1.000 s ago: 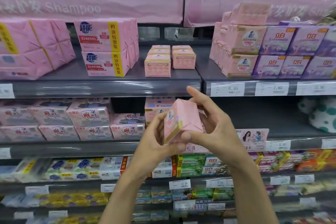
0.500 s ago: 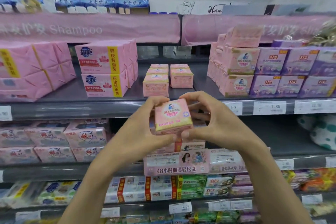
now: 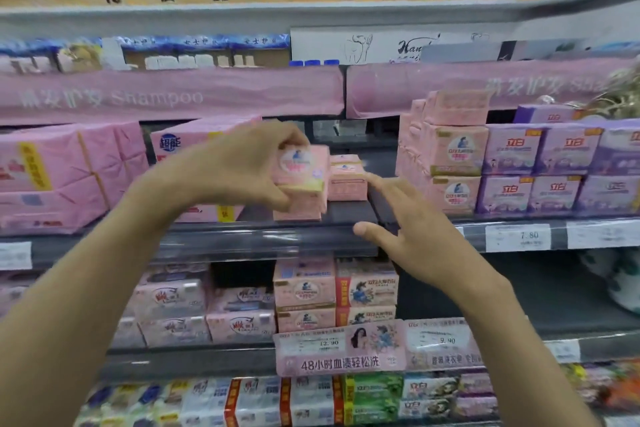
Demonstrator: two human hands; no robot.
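Note:
My left hand [image 3: 242,166] grips a small pink soap box [image 3: 304,168] with a round label, thumb under it and fingers over its top. It holds the box over a low stack of the same pink boxes [image 3: 299,208] on the upper dark shelf [image 3: 311,236]. A second stack of pink boxes [image 3: 346,180] stands just right of it. My right hand [image 3: 412,232] is off the box, fingers spread and straight, hovering in front of the shelf edge with the index fingertip near the second stack.
Large pink multipacks [image 3: 52,177] fill the shelf's left end; pink and purple soap boxes [image 3: 540,163] fill the right. More pink packs [image 3: 304,291] sit one shelf below, above a promo price tag [image 3: 341,347]. Price labels [image 3: 517,236] line the edges.
Both hands rose with the box from the lower shelf level to the upper shelf. My right hand let go of the box and opened; my left hand alone holds it now.

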